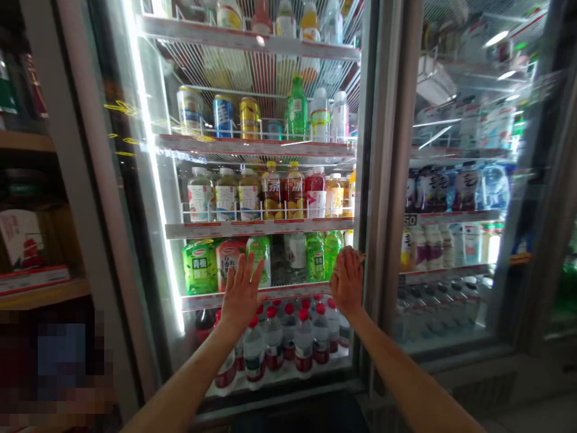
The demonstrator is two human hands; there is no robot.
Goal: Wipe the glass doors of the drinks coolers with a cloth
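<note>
My left hand (243, 294) is raised with its fingers spread, in front of the lower shelves of a lit drinks fridge. It appears to rest against the glass door, though contact is hard to confirm. Behind its fingers stand a red-labelled bottle (224, 273) and a green-and-white bottle (265, 276). My right hand (347, 282) is closed near the door's right frame (370, 240), its fingers bent. Something small may show at its fingertips, but I cannot make it out. Green bottles (315, 260) stand just left of this hand.
Red-capped water bottles (273, 337) fill the fridge bottom. Tea bottles (271, 189) and cans (223, 115) line the shelves above. To the right is a second glass-fronted fridge (451, 240). A wooden shelf (45, 294) with a large jar (27, 222) stands at the left.
</note>
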